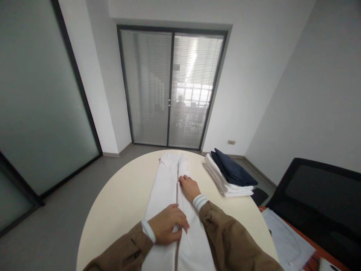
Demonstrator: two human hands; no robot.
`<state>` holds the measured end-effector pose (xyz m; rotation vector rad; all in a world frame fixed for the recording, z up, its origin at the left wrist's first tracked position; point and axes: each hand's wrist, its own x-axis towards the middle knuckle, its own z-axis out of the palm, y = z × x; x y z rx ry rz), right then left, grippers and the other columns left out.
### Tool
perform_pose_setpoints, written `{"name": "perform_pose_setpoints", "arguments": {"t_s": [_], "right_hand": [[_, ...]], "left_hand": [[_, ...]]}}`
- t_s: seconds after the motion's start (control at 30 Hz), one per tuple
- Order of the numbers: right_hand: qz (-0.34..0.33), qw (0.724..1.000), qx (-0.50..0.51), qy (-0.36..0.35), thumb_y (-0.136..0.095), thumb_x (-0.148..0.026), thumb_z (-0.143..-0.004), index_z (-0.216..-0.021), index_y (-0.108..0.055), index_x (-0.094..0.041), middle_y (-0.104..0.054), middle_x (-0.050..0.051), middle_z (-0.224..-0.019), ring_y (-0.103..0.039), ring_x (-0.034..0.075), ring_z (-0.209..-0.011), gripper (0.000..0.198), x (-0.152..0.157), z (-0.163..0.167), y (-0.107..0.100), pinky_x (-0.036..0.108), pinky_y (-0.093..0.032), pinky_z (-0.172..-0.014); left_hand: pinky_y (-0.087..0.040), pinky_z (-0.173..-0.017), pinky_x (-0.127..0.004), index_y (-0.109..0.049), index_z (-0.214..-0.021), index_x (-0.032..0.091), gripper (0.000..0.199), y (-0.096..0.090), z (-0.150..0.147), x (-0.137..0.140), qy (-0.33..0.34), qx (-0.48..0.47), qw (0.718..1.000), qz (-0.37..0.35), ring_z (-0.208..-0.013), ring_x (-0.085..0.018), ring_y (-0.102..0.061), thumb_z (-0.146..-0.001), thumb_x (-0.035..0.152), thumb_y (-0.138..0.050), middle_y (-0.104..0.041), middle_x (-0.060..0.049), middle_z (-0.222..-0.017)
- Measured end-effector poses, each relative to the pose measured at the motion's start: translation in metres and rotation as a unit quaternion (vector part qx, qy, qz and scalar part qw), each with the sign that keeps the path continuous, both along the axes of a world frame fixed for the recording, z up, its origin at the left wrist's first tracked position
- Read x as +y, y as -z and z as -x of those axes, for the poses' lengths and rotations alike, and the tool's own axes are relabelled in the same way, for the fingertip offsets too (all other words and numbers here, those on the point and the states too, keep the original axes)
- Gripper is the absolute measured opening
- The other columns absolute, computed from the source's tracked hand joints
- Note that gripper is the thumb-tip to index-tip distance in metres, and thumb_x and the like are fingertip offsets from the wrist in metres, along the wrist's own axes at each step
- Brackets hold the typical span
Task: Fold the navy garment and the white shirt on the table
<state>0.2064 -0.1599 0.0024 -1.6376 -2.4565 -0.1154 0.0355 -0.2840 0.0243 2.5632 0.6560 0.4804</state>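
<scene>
A long white garment (162, 188) lies lengthwise down the round table, with a narrow gap running along its middle between two layers or panels. My right hand (189, 187) is farther up, its bent fingers closed on the edge of the right panel beside that gap. Closer to me, my left hand (170, 224) reaches across the gap, thumb and fingers curled onto the right panel's fabric. The cloth directly under both palms is hidden. What kind of garment it is, I cannot tell.
At the table's (118, 203) right edge sits a stack of folded white cloth (225, 187) with folded dark blue cloth (234, 169) on top. A black mesh chair (324, 203) stands to the right; a clear plastic bag (287, 237) lies near it. Glass doors (169, 90) are beyond.
</scene>
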Motion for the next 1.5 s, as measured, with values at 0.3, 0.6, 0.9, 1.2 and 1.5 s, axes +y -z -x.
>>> {"name": "perform_pose_setpoints", "arguments": {"t_s": [0.3, 0.6, 0.9, 1.2, 1.5], "right_hand": [[-0.01, 0.997, 0.049, -0.055, -0.038, -0.029, -0.099, -0.146, -0.039, -0.025, -0.047, 0.01, -0.144, -0.04, 0.024, -0.129, 0.047, 0.006, -0.01, 0.009, 0.038, -0.033, -0.105], [0.025, 0.993, 0.085, -0.075, -0.048, -0.043, -0.093, -0.142, -0.047, -0.027, -0.048, 0.01, -0.144, -0.037, 0.028, -0.131, 0.052, -0.012, -0.017, 0.01, 0.046, -0.031, -0.106], [0.067, 0.94, 0.33, -0.06, -0.032, -0.032, -0.099, -0.124, -0.054, -0.017, -0.069, 0.007, -0.101, -0.063, 0.017, -0.09, 0.037, 0.033, -0.049, 0.015, 0.028, -0.046, -0.085], [0.061, 0.975, 0.188, 0.103, -0.033, -0.019, -0.097, -0.131, -0.051, -0.02, -0.07, 0.008, -0.106, -0.064, 0.017, -0.094, 0.039, 0.133, -0.07, -0.005, 0.024, -0.043, -0.079], [0.1, 0.988, 0.07, 0.091, -0.054, -0.019, -0.087, -0.118, -0.06, -0.023, -0.071, 0.009, -0.111, -0.062, 0.026, -0.107, 0.032, 0.168, -0.06, -0.02, 0.043, -0.038, -0.094]], "left_hand": [[-0.046, -0.076, -0.025, -0.071, -0.06, 0.02, 0.016, 0.004, -0.004, -0.008, 0.016, 0.056, 0.998, 0.036, -0.063, -0.013, -0.06, -0.075, 0.023, -0.066, -0.067, 0.0, -0.059], [-0.045, -0.065, -0.024, -0.073, -0.071, 0.018, 0.028, -0.032, -0.014, 0.02, -0.093, 0.125, 0.987, 0.027, -0.064, -0.015, -0.062, -0.087, 0.036, -0.058, -0.069, -0.002, -0.067], [-0.02, -0.118, -0.055, -0.038, -0.147, 0.023, 0.061, 0.022, -0.007, 0.048, -0.138, 0.109, 0.98, -0.094, -0.147, -0.033, -0.019, -0.088, 0.03, -0.054, -0.028, -0.011, -0.158], [-0.018, -0.119, -0.057, -0.034, -0.151, 0.025, 0.064, 0.022, -0.006, 0.051, -0.143, 0.129, 0.979, -0.061, -0.148, -0.033, -0.013, -0.089, 0.032, -0.052, -0.023, -0.01, -0.16], [-0.017, -0.12, -0.056, -0.032, -0.151, 0.027, 0.062, 0.025, -0.004, 0.052, -0.138, 0.099, 0.984, -0.06, -0.148, -0.032, -0.013, -0.092, 0.038, -0.049, -0.022, -0.007, -0.16]]}}
